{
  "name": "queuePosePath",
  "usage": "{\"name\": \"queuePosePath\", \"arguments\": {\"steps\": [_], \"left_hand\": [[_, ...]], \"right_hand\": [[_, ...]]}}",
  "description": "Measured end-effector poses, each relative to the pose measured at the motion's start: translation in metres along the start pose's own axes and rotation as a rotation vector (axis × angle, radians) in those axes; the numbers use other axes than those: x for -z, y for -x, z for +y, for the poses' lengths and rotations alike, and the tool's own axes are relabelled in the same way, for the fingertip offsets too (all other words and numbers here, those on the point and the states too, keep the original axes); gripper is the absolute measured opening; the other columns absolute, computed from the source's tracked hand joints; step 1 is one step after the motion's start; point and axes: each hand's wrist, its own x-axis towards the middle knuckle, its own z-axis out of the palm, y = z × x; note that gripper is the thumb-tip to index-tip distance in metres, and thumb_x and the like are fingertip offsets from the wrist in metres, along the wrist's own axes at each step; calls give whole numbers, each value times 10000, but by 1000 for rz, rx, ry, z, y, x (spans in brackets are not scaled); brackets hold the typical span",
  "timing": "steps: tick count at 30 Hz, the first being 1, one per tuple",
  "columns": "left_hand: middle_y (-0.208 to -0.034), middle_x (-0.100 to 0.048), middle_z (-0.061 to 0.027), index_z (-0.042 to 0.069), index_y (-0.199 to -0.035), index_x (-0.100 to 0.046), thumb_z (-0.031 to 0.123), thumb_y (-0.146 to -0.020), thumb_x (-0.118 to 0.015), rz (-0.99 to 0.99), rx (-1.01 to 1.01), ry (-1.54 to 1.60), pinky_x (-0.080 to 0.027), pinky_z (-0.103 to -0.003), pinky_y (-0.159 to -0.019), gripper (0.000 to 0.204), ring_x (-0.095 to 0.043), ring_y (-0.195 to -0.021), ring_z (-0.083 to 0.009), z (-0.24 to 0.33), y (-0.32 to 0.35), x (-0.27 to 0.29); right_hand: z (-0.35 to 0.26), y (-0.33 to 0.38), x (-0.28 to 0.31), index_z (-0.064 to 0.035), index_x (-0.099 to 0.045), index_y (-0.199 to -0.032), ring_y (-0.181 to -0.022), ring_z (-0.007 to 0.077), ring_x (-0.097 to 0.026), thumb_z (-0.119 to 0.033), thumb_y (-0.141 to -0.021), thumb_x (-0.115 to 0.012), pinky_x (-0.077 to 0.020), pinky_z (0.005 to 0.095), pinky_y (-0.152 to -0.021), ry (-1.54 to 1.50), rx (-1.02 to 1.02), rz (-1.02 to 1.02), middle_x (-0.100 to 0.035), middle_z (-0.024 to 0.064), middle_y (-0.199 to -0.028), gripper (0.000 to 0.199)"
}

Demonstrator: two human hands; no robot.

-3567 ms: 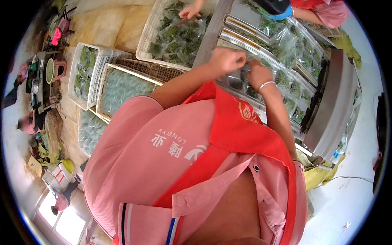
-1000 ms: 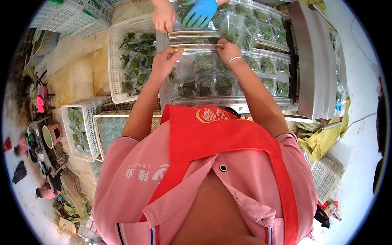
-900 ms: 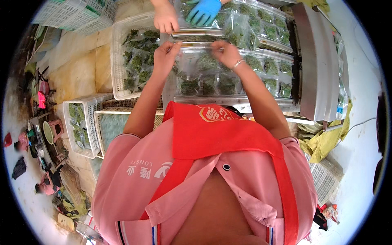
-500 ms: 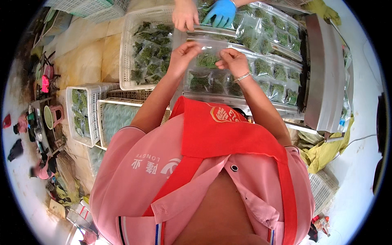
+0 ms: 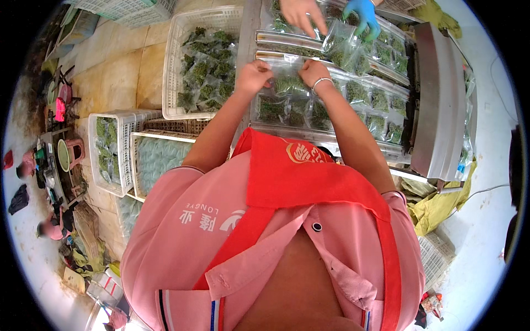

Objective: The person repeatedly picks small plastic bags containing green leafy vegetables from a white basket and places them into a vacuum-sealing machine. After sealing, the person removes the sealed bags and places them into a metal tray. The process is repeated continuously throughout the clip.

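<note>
My left hand and my right hand are both closed, pinching the two upper corners of a clear plastic bag of green leafy stuff. The bag lies flat in a metal tray, its mouth edge by a long metal bar. Below and to the right of it, more filled clear bags lie in rows. Across from me, a co-worker's bare hand and blue-gloved hand are over the far row, the glove at another filled bag.
A white plastic crate of filled bags stands left of the metal tray. Smaller crates are stacked nearer me, one holding pale clear packs. A raised metal lid borders the tray on the right. Yellow cloth hangs below it.
My hands have come down with the bag, which now lies flat by the bar. The co-worker's two hands have shifted right along the far row.
</note>
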Motion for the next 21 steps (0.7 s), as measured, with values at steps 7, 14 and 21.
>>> {"name": "queuePosePath", "arguments": {"steps": [7, 14, 21], "left_hand": [[-1260, -513, -136, 96, -1239, -485, 359, -715, -683, -54, -726, -762, -405, -415, -941, 619, -517, -1115, -324, 39, 40, -9], [-1226, -533, -160, 95, -1272, -444, 264, -697, -666, -188, -622, -730, -406, -415, -930, 639, -524, -1098, -333, 26, 32, -12], [-1128, -595, -137, 81, -1192, -503, 216, -689, -644, -98, -707, -863, -422, -408, -892, 539, -574, -1016, -304, 30, 37, -11]], "right_hand": [[5, -40, 2, -96, -679, -958, -941, 333, -611, -275, -761, -630, -481, 385, -847, 632, 367, -348, -644, 157, -990, 271], [3, -19, 16, -96, -660, -956, -940, 303, -604, -175, -788, -552, -481, 395, -829, 195, 125, -120, -614, 136, -1026, 215], [1, -2, 5, -98, -599, -986, -994, 317, -565, -119, -805, -495, -476, 395, -831, 501, 376, 279, -587, 124, -1034, 210]]}}
